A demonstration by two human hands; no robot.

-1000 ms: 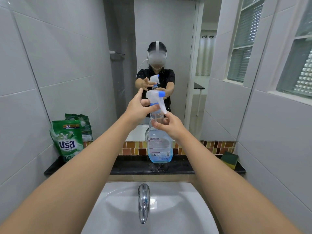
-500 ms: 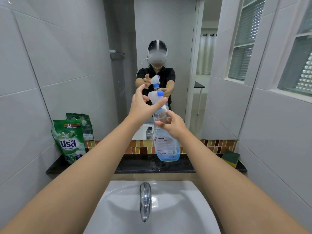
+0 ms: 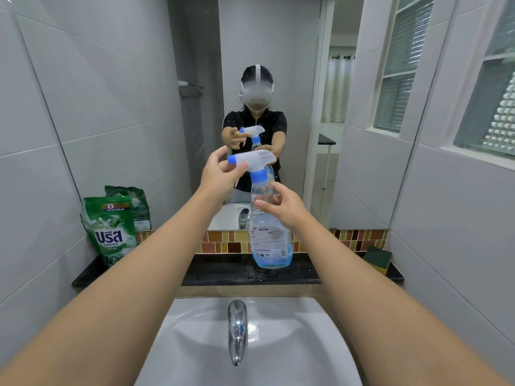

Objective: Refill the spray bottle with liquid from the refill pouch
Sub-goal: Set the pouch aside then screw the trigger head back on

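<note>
Two forearms of ours reach out over the white sink (image 3: 195,344), which we take as our landmark, toward the mirror (image 3: 264,65) behind it. Between sink and mirror runs a dark ledge (image 3: 223,274), and at its left end, well to the left of the sink, the green refill pouch (image 3: 110,229) stands upright against the wall tiles; we read large white Thai lettering across its front and a "5" in an orange band near its top, while the smaller print is too fine to make out. Above the ledge, straight behind the sink's chrome tap (image 3: 237,330), we hold the clear spray bottle (image 3: 269,240) tilted and lifted just off the ledge, a shallow layer of blue liquid at its bottom; its white label carries a barcode and lines of text we cannot read. Our right hand (image 3: 281,207) wraps the bottle's neck, fingers curled round it in a grip. Our left hand (image 3: 220,176) is at the white trigger head (image 3: 250,160), thumb and fingers pinching its front by the blue nozzle. Right of the sink, at the ledge's far end, lies a green-and-yellow sponge (image 3: 379,259).
</note>
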